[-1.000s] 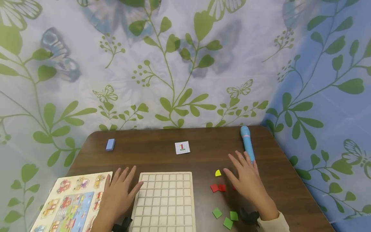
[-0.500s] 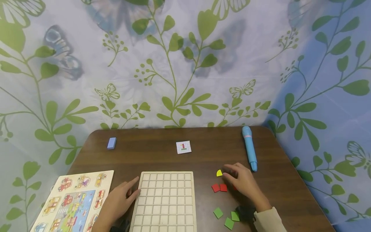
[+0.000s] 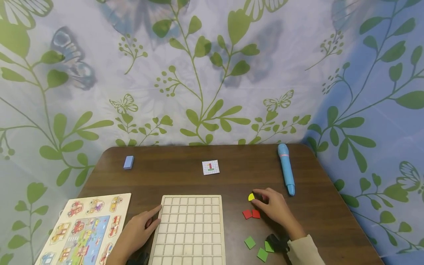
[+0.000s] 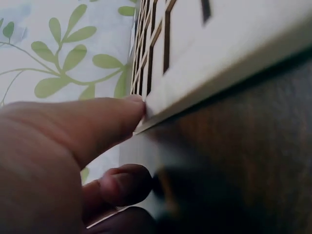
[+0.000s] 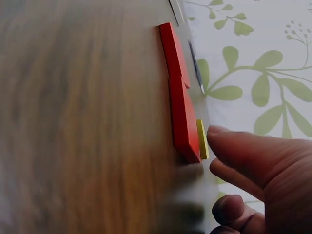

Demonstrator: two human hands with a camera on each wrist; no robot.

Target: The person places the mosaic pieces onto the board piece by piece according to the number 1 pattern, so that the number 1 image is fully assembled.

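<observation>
My right hand (image 3: 274, 207) reaches over the table from the right. Its index finger and thumb are apart, their tips right at the edge of a yellow quarter-circle tile (image 3: 251, 197). In the right wrist view the yellow tile (image 5: 202, 139) shows behind a red tile (image 5: 184, 122), close to the thumb (image 5: 224, 139). My left hand (image 3: 137, 230) touches the left edge of a pale wooden grid board (image 3: 189, 223) with index finger and thumb, its other fingers bent. Up close, the left thumb (image 4: 117, 117) presses against the board's rim (image 4: 180, 92).
Two red tiles (image 3: 247, 214) and several green tiles (image 3: 250, 242) lie right of the board. A vehicle puzzle (image 3: 82, 230) lies at left. Farther back are a blue block (image 3: 129, 162), a card with a coloured pattern (image 3: 210, 167) and a blue toy microphone (image 3: 286, 169).
Both hands were spread out flat before. The right hand drew its fingers in and moved to the yellow tile, and the left hand's fingers bent and came to the board's edge.
</observation>
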